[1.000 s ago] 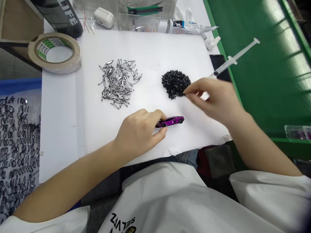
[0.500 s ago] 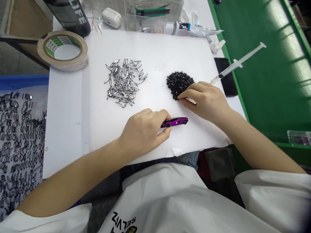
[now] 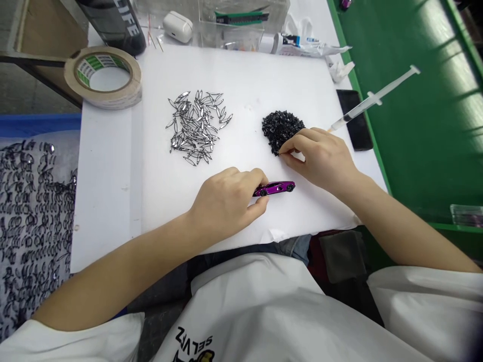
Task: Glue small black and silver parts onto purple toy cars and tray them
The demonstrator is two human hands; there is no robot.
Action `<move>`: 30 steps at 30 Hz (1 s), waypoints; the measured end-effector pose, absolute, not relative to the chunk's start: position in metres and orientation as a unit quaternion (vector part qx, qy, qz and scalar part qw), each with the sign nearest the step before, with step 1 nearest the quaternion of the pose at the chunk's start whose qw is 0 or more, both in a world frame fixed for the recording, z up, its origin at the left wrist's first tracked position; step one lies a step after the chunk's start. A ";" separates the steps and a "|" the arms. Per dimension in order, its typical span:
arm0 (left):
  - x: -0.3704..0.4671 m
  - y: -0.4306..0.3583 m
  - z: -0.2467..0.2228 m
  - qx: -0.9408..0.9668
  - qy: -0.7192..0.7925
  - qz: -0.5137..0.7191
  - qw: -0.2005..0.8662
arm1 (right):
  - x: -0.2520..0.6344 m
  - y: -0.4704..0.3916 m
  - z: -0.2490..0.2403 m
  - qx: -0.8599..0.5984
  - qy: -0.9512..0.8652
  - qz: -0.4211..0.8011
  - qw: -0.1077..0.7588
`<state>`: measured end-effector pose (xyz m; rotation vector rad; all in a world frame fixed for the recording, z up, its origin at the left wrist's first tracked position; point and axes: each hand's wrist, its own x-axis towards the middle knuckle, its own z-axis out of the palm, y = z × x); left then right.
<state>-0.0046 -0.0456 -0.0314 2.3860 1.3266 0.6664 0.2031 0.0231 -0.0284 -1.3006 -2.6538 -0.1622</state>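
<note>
My left hand (image 3: 232, 203) is closed around the rear of a small purple toy car (image 3: 278, 188), thumb below and fingers above. The car lies on its long side view towards me, its far end hidden by my fingers. At the near edge of a pile of tiny black parts (image 3: 282, 128), my right hand (image 3: 317, 153) has thumb and index fingertip pinched together. Whatever is between those fingertips is too small to make out. To the left on the white board (image 3: 241, 75) lies a loose heap of thin, clear, dark-edged leaf-shaped pieces (image 3: 198, 128).
A tape roll (image 3: 103, 78) and a dark bottle (image 3: 116, 25) stand at the back left. An earbud case (image 3: 178, 26), a clear box holding a green cutter (image 3: 241, 18) and a tube (image 3: 298, 44) line the back. On the right lie a syringe (image 3: 372, 100) and a black phone (image 3: 356, 128).
The whole view has shifted slightly, so things sit a little further right. Both hands keep almost the same pose, with the car still in the left and the right at the black pile.
</note>
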 end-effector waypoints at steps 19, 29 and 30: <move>-0.006 -0.045 -0.031 0.836 0.467 0.228 0.176 | 0.210 0.027 -0.027 -0.410 -0.909 0.014 0.078; -0.005 -0.045 -0.030 0.832 0.471 0.226 0.185 | 0.194 -0.009 -0.013 -0.357 -0.901 -0.083 0.231; -0.005 -0.045 -0.030 0.832 0.472 0.225 0.185 | 0.192 -0.016 -0.012 -0.334 -0.906 -0.086 0.244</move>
